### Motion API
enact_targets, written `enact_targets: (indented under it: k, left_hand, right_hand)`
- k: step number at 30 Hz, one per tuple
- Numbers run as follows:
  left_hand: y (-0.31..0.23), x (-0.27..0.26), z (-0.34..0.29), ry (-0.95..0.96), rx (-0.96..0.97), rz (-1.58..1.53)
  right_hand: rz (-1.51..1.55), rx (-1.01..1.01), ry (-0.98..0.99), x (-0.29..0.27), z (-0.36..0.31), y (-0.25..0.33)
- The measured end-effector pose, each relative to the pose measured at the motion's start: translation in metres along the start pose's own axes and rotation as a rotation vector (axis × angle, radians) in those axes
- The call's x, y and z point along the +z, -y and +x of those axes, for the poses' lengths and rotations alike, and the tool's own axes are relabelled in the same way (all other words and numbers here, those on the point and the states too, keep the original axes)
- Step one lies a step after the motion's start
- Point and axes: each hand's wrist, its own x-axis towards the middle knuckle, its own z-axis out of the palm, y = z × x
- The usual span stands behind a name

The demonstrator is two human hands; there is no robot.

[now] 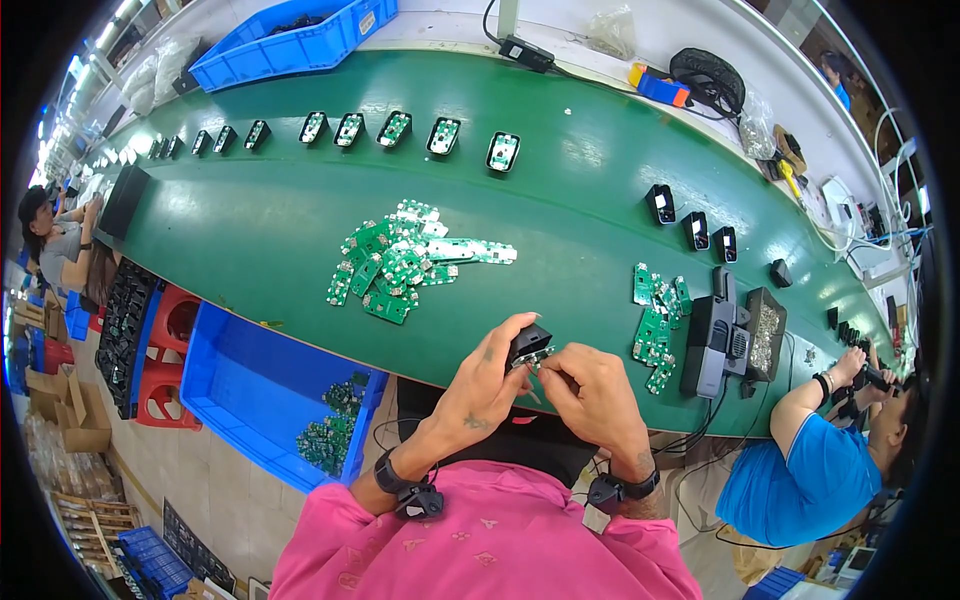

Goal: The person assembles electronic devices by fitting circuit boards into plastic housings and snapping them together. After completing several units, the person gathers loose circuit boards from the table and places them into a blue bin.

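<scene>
My left hand (480, 385) is closed around a small black plastic housing (528, 338), tilted just over the table's near edge. A green circuit board (538, 356) shows at the housing's opening. My right hand (590, 392) meets it there, with thumb and forefinger pinched at the board's edge; the fingertips partly hide the contact. On the table beyond my hands lies a loose pile of green circuit boards (390, 262). To the right is a smaller group of boards (655, 325).
Black housings with boards inside (503, 152) form a row along the far side. More black housings (697, 230), a dark grey device (708, 335) and a tray of small metal parts (766, 335) stand right. A blue bin (250, 390) sits lower left. A co-worker (800, 460) sits at right.
</scene>
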Motion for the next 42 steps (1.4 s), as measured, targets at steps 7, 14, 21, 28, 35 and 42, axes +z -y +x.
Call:
enact_targets:
  k: [7,14,21,28,35,42]
  left_hand:
    - [0.000,0.000,-0.002,0.030,0.012,0.018]
    - [0.003,-0.005,0.011,0.025,0.134,0.312]
    - [0.034,0.004,0.009,-0.066,0.104,0.446]
    - [0.080,-0.003,0.007,-0.099,0.073,0.153]
    - [0.119,0.001,0.054,0.069,0.249,-0.217]
    - [0.073,0.001,0.042,-0.026,0.169,-0.221]
  right_hand:
    - [-0.008,0.005,0.076,-0.003,0.000,-0.004]
    - [-0.012,0.015,0.071,0.000,0.015,-0.011]
    - [-0.193,0.015,-0.010,0.036,0.006,-0.027]
    - [-0.102,0.096,0.007,0.036,-0.002,-0.025]
    - [0.192,0.137,-0.245,0.049,0.017,-0.076]
    - [0.613,0.190,-0.295,0.038,0.016,-0.024]
